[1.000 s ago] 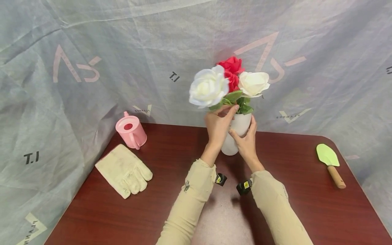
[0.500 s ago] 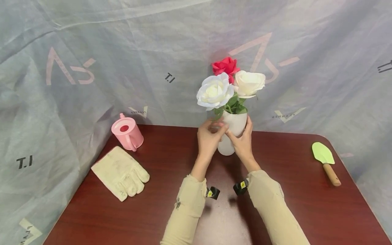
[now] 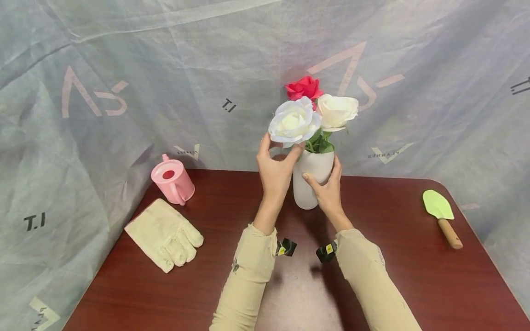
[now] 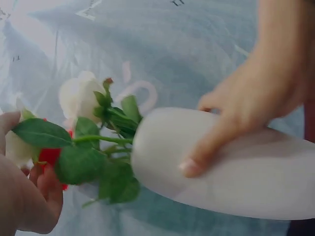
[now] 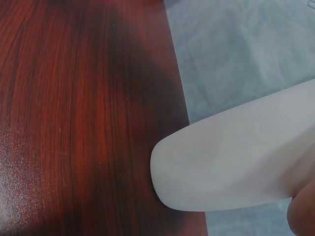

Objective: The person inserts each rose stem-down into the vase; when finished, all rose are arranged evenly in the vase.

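A white vase [image 3: 304, 188] stands upright near the table's back edge. My right hand [image 3: 331, 194] grips its right side, thumb across the front; the right wrist view shows the vase's base [image 5: 182, 177] on the table. From the vase rise a white rose [image 3: 293, 122], a cream rose [image 3: 337, 111] and red blooms [image 3: 304, 87], with green leaves [image 4: 81, 160] above the mouth. My left hand [image 3: 274, 174] is raised under the white rose, thumb and fingers spread at its underside. In the left wrist view the left fingers [image 4: 48, 189] lie beside the blooms and a leaf.
A pink watering can [image 3: 175, 183] stands at the table's back left, with a pair of cream work gloves [image 3: 159, 232] in front. A green trowel with a wooden handle [image 3: 449, 233] lies at the right. A grey cloth [image 3: 215, 55] hangs behind the table.
My left hand let go among the leaves, dropped beside the vase, then rose to the white rose. That rose has shifted right, closer to the others. The right hand stays on the vase.
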`<state>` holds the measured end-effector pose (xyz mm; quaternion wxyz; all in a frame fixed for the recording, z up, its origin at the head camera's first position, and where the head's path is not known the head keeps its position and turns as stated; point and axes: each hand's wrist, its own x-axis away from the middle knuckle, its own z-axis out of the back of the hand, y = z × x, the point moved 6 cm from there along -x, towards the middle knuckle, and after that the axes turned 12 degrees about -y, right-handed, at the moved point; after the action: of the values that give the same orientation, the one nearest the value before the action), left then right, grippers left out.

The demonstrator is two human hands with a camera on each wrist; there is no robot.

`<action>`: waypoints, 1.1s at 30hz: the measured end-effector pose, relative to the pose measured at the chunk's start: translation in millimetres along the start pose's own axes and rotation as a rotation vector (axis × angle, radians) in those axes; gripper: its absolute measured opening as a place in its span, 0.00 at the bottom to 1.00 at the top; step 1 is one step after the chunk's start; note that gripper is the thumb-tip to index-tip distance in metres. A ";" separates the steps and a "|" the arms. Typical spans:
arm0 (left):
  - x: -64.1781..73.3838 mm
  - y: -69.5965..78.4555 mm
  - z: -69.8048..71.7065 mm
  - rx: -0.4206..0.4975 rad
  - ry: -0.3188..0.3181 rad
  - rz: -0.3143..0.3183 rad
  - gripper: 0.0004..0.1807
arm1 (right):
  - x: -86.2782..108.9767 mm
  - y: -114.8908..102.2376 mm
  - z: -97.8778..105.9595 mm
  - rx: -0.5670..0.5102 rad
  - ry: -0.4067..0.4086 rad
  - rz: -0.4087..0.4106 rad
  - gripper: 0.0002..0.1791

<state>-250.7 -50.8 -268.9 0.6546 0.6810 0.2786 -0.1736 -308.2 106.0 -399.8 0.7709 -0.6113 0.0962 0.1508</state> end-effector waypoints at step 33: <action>-7.0 -9.5 -26.7 -0.314 -0.098 -0.282 0.30 | 1.0 1.8 3.6 -0.016 0.016 0.035 0.50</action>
<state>-265.4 -25.6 -270.0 0.7348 0.5156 0.3624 -0.2508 -308.0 110.0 -400.9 0.7625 -0.6167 0.1118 0.1604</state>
